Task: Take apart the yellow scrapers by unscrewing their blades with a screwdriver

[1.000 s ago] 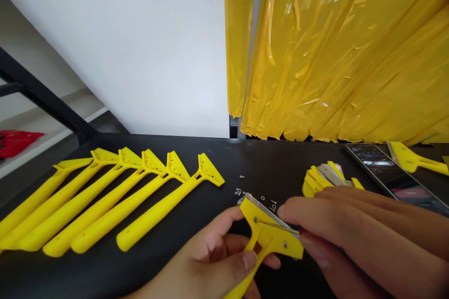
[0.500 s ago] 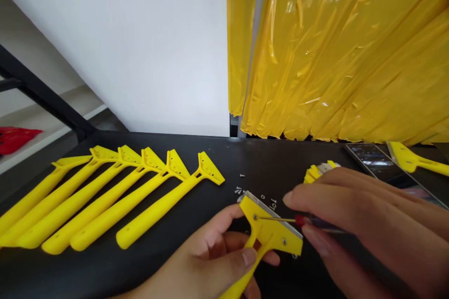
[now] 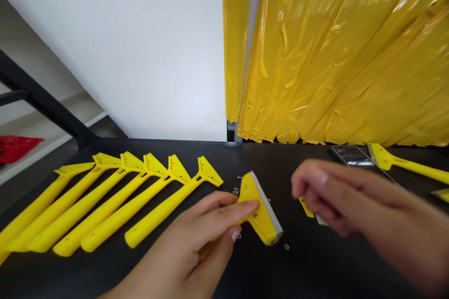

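The left hand pinches a yellow T-headed plastic scraper, apparently mid-assembly, while the right hand curls, contents unclear, and the next move calls for steady support.

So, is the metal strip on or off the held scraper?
On: the metal strip runs along the head edge of the yellow scraper in the left hand.

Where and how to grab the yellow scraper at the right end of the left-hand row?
Probably mid-handle, straight from above, closing across its width. The scraper lies flat on the black surface, its handle long, slim and uncovered. Its flared head looks worse: wider, and near the neighbouring scraper's head.
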`<state>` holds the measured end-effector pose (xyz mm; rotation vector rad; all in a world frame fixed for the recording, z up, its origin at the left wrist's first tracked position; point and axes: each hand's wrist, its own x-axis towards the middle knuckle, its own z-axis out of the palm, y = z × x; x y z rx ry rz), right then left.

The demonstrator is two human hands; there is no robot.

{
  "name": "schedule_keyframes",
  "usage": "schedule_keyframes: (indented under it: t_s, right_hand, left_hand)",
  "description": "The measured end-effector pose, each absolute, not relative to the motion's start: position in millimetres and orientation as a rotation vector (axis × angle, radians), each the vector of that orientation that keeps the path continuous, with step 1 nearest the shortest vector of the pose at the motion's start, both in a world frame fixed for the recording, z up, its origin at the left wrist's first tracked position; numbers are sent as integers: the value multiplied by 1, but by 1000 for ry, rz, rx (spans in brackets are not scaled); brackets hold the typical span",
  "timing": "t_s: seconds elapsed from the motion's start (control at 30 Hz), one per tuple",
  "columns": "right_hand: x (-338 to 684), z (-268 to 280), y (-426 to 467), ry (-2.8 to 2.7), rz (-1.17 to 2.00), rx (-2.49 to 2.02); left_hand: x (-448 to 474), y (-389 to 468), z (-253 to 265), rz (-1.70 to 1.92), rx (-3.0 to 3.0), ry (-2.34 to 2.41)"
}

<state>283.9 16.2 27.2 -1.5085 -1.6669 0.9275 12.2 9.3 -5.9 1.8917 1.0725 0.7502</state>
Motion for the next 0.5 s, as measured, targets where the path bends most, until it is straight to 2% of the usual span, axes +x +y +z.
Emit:
schedule_keyframes:
  t_s: [0.1, 0.17, 0.4, 0.5]
  right_hand:
    - [263, 9, 8, -1702, 1409, -1619]
    - [255, -4, 6, -1670, 1550, -1633]
    - [261, -13, 9, -1561, 1746, -1455]
    - [276, -6, 15, -1617, 1653, -1481]
  left_hand:
    - [4, 15, -13, 678, 2414, 1139]
    - [1, 16, -21, 671, 2550, 1226]
    - [4, 12, -26, 598, 2647, 1218]
    - [4, 14, -23, 584, 2635, 1237]
